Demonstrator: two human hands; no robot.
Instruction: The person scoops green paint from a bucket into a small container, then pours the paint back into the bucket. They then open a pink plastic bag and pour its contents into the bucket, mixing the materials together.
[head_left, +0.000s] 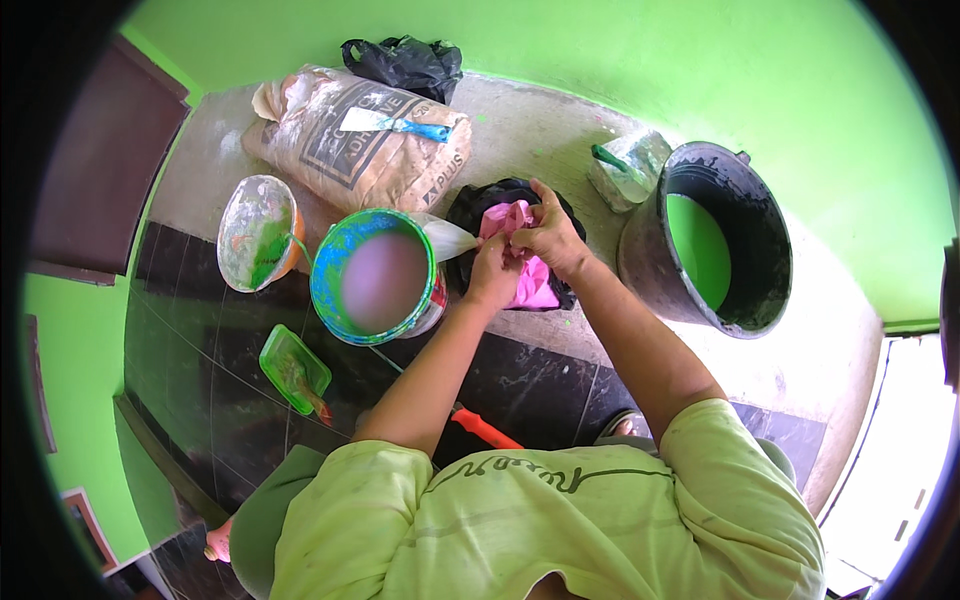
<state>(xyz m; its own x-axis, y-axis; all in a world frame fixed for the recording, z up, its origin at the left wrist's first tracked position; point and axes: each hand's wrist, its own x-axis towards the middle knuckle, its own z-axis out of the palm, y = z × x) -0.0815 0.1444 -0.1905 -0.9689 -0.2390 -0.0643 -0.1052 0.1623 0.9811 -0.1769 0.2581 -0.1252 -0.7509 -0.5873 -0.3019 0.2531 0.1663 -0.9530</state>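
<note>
A pink plastic bag (537, 284) is bunched up inside a dark bag (467, 210) on the floor in front of me. My left hand (493, 275) pinches the gathered pink plastic from the near left. From the right, my right hand (552, 238) closes on the same plastic, one finger pointing away from me. The two hands nearly touch, and their fingertips are partly hidden. A whitish, clear plastic bag (448, 240) lies just left of my fingers, against a bucket (436, 300) of pale, milky liquid with a blue-stained rim.
Behind lies a paper sack (390, 165) with a scraper (395, 125) on top. A large black bucket (640, 240) of green paint stands right, near a paint-stained container (640, 165). Left are a white tub (235, 235) and a green tray (280, 350) with a brush. An orange-handled tool (485, 428) lies near me.
</note>
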